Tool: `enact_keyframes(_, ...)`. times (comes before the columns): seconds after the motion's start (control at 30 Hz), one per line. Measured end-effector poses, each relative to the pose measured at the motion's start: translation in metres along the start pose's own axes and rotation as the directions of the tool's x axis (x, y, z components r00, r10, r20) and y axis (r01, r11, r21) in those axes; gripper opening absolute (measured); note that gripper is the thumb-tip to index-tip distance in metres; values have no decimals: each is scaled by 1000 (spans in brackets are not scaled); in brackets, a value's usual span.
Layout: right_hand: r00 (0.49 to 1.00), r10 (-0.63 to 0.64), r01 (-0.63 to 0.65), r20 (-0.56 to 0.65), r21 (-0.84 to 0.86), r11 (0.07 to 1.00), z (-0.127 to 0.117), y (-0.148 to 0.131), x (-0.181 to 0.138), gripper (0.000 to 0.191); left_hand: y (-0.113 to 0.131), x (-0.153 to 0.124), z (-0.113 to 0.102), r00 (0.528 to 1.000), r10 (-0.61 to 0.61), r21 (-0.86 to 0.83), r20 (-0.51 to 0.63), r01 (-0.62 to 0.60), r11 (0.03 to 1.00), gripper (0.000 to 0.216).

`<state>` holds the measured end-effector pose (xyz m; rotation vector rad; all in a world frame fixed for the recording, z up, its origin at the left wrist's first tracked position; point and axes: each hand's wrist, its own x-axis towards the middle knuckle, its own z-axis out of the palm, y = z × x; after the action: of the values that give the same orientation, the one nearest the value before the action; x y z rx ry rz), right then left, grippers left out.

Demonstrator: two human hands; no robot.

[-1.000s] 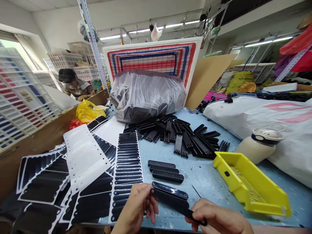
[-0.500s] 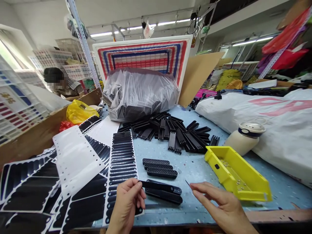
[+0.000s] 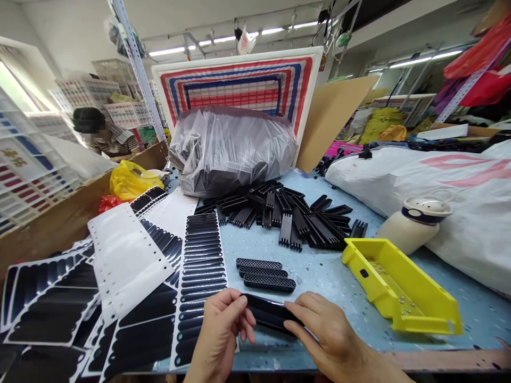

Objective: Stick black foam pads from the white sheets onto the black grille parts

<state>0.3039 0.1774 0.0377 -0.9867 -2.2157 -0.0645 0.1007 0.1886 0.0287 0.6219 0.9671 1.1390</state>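
Your left hand [image 3: 223, 324] and right hand [image 3: 323, 332] pinch a black plastic strip [image 3: 267, 314] over the blue counter [image 3: 319, 271], beside a yellow tray [image 3: 399, 287] and sticker sheets [image 3: 199, 276].

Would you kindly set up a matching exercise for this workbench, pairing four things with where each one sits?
Things:
1. yellow tray
2. grey plastic bag
3. black oblong piece
4. three mesh strips

Places:
A. lying side by side on the blue table, just beyond the hands
B. held between the left hand and the right hand
C. at the back, in front of the striped board
D. on the right, near the white round-topped container

Pairs: 1-D, 2-C, 3-B, 4-A
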Motion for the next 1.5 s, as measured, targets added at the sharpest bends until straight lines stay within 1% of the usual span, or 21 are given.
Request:
enact_keyframes(0.03,1000,4,-4,5,-7,1000,-1,0,0,21,-1,1,0,1000,5,31,2,-6,999,42)
enact_keyframes(0.1,999,28,-27,36,-10,1000,-5,0,1,23,-2,5,-1,999,44,160,3,-44,986,39)
enact_keyframes(0.2,994,87,-88,59,23,996,-15,6,1,24,-1,12,-7,980,195,408,-30,-166,898,28)
enact_keyframes(0.27,991,132,-133,13,44,990,-23,14,-4,21,0,16,-16,933,352,533,-75,-260,805,22)
enact_keyframes(0.33,973,229,-228,-4,94,969,-27,23,-11,16,1,21,-26,851,523,647,-57,-367,668,19)
enact_keyframes(0.4,932,360,-361,36,170,917,-25,29,-20,14,-3,26,-35,765,638,729,82,-483,485,13)
enact_keyframes(0.47,883,461,-469,88,222,855,-17,31,-28,15,-12,31,-40,702,661,751,265,-580,315,16)
enact_keyframes(0.53,856,505,-515,107,245,822,-4,28,-34,17,-24,36,-42,664,632,749,401,-634,191,24)
enact_keyframes(0.57,855,508,-518,109,252,818,3,25,-37,17,-29,37,-42,652,613,749,446,-647,143,26)
enact_keyframes(0.63,861,496,-506,111,265,821,15,20,-39,16,-38,37,-43,642,588,756,492,-650,78,25)
enact_keyframes(0.7,868,482,-495,121,278,823,20,17,-41,16,-42,34,-45,644,572,765,507,-642,45,21)
enact_keyframes(0.77,868,479,-496,130,284,821,19,19,-40,17,-43,30,-51,648,551,762,526,-646,33,18)
enact_keyframes(0.83,876,471,-481,106,276,832,14,27,-38,17,-41,28,-57,657,524,753,542,-657,44,17)
enact_keyframes(0.9,887,457,-460,72,242,854,10,41,-33,17,-38,32,-60,680,526,769,511,-635,72,16)
enact_keyframes(1.0,893,441,-449,88,178,875,11,63,-26,16,-32,48,-54,752,513,838,414,-535,109,15)
enact_keyframes(1.07,896,426,-442,129,143,886,16,73,-23,16,-27,61,-46,818,438,881,372,-460,112,20)
enact_keyframes(1.13,901,400,-420,167,111,901,22,76,-22,16,-23,71,-39,870,351,911,347,-401,94,25)
enact_keyframes(1.23,910,348,-374,227,85,924,25,72,-21,18,-19,74,-34,901,284,928,329,-364,77,19)
enact_keyframes(1.3,906,318,-351,281,78,933,22,66,-20,17,-18,70,-35,909,272,927,317,-357,113,14)
enact_keyframes(1.37,894,284,-329,346,80,941,18,61,-17,15,-16,65,-38,919,270,920,289,-344,188,13)
enact_keyframes(1.5,893,233,-281,386,72,957,18,62,-11,16,-13,62,-40,939,248,863,237,-321,390,31)
